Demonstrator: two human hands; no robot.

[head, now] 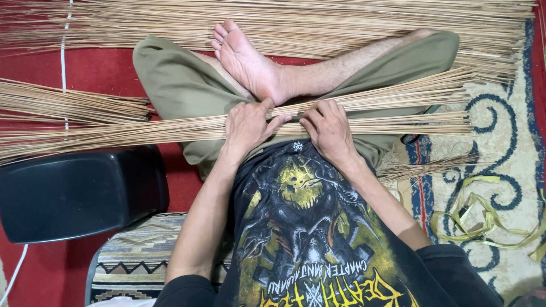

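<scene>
Both hands, left hand (pixel 245 122) & right hand (pixel 327 128), lie fingers-down, pinching a bundle of thin sticks (pixel 170 129) laid across the lap above the red carpet (pixel 102 71); risk: uneven pinch pressure may snap or splay brittle sticks.

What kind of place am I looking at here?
Likely a home floor used as a craft spot: a person sits cross-legged on a red carpet and patterned rug, both hands on a bundle of thin sticks across the lap.
</scene>
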